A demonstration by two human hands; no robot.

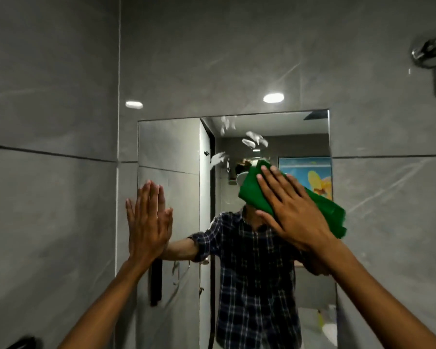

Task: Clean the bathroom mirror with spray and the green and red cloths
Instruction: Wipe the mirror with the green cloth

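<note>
Right hand [291, 210] flat, fingers spread — presses green cloth [327, 210] against bathroom mirror [169, 147], mid-glass near right edge. Left hand [146, 220] open, palm flat at mirror's left edge, holding nothing. White spray foam streaks [253, 141] on upper glass, above cloth. Grey tiled wall [51, 96] around mirror — chrome shower fitting [431, 51] top right.

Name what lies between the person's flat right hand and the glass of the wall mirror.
In the head view, a folded green cloth lies between the right hand and the rectangular wall mirror, pressed flat against the glass.
</note>
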